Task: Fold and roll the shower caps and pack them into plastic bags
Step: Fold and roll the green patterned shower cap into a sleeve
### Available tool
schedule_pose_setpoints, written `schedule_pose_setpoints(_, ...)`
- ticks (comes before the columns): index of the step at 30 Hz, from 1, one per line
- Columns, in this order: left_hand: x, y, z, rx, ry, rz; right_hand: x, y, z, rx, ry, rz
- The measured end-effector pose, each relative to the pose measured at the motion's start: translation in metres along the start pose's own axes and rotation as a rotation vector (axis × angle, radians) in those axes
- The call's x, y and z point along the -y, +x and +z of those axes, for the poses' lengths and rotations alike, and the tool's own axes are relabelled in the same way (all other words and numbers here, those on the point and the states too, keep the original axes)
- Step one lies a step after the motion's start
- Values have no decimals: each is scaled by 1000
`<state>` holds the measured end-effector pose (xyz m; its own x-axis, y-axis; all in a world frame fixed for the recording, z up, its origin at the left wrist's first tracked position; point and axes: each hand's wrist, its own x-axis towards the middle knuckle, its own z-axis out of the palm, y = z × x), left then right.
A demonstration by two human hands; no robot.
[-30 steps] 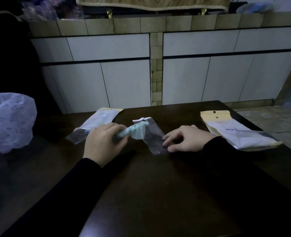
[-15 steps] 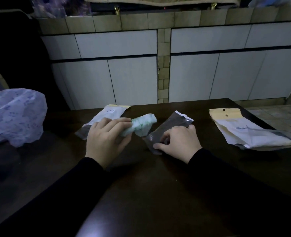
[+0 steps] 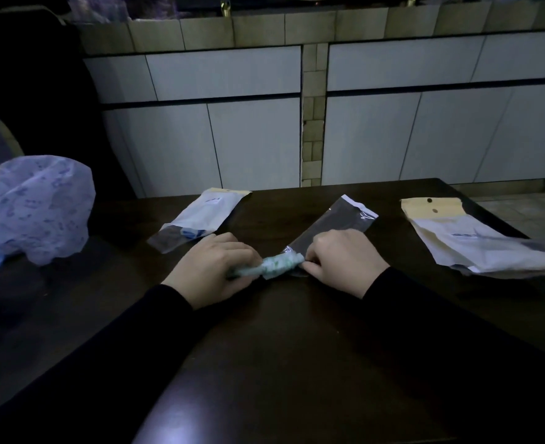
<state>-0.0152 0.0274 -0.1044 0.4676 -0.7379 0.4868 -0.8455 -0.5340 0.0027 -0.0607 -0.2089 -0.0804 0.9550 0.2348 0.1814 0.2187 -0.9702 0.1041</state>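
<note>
Head view: left hand [image 3: 212,270], gripping the rolled cap [image 3: 276,265], has brought it to the plastic bag [image 3: 332,224] mouth pinched by the right hand [image 3: 340,259] at 3 o'clock; insertion follows.

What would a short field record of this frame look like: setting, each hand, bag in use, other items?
setting: dark wooden table in front of white cabinet doors
left hand: grips green-patterned rolled shower cap
right hand: pinches near end of clear plastic bag
cap position: tip at the bag's near end; whether it is inside cannot be told
left of table: loose bluish-white printed shower cap
far left: white packet with yellow header
right: stack of white and yellow packets
</note>
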Motion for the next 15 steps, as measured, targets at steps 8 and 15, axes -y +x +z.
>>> schedule_pose_setpoints(8, 2, 1, -4, 88, -130, -155, -6, -5, -1, -53, 253, 119)
schedule_pose_setpoints(15, -11, 7, -6, 3, -28, -227, 3, -9, 8, -126, 344, -2)
